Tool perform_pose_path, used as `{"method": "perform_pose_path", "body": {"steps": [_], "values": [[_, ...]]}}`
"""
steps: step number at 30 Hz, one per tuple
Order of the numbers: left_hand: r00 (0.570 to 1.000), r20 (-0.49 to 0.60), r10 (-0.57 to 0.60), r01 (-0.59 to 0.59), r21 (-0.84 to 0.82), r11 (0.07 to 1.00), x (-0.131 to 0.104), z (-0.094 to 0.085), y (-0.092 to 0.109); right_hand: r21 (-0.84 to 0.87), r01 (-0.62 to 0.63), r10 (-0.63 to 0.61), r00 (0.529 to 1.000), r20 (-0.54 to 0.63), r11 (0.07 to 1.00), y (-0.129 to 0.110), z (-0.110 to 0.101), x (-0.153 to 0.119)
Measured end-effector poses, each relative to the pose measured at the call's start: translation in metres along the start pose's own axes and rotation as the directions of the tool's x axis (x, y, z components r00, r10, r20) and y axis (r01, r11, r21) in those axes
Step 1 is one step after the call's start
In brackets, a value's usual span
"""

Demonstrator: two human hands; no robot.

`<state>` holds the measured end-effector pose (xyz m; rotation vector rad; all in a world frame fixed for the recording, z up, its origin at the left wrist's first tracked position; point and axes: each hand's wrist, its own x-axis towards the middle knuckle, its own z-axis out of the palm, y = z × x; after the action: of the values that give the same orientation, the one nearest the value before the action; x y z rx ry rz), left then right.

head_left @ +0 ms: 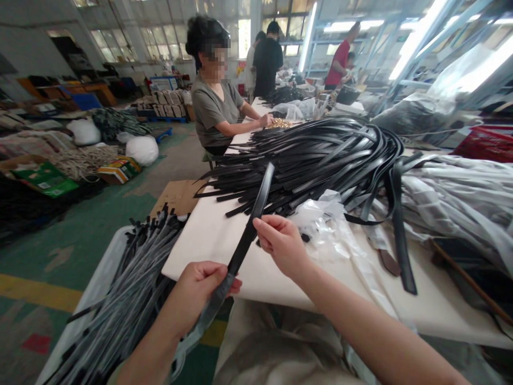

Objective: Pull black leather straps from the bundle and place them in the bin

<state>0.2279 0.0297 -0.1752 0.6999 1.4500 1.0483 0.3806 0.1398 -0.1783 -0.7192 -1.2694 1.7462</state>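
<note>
A black strap [244, 247] slants upward across the front of the white table, its lower part inside a clear plastic sleeve [214, 306]. My left hand [208, 280] is closed round the strap where the sleeve begins. Higher up, the thumb and fingers of my right hand [280, 243] pinch the strap's edge. The strap's upper end points toward a large heap of black straps [320, 160] on the table. Crumpled clear plastic [324, 224] lies just beyond my right hand.
A white bin [96, 272] of sleeved straps [140, 283] stands left of the table [200, 235]. Wrapped white bundles [460, 198] and a dark flat object [473, 272] lie at right. A person in a grey-green shirt [216, 109] sits across; others stand farther back.
</note>
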Motion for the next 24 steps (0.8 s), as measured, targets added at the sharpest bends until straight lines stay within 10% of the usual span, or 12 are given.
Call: {"method": "perform_pose_path", "body": {"steps": [7,12,17,21,24], "values": [[0.991,-0.038,0.131,-0.126,0.106,0.986,0.006,-0.009,0.023,-0.081,-0.049,0.065,0.975,0.213,0.996,-0.004,0.020,0.005],[0.985,-0.059,0.163,-0.157,0.090,0.983,0.001,-0.018,0.039,0.066,0.113,-0.120,0.988,0.098,0.991,-0.035,0.034,0.039],[0.963,-0.152,0.222,-0.224,0.002,0.975,-0.005,-0.032,0.050,-0.077,0.161,-0.108,0.879,0.465,0.984,-0.034,0.058,0.041],[0.962,-0.204,0.182,-0.185,0.006,0.983,-0.012,-0.045,0.048,-0.101,0.312,-0.281,0.929,0.239,0.945,-0.041,0.072,0.046],[0.943,-0.259,0.208,-0.217,-0.006,0.976,-0.018,-0.054,0.048,-0.186,0.452,-0.368,0.857,0.360,0.872,-0.039,0.086,0.047]]}}
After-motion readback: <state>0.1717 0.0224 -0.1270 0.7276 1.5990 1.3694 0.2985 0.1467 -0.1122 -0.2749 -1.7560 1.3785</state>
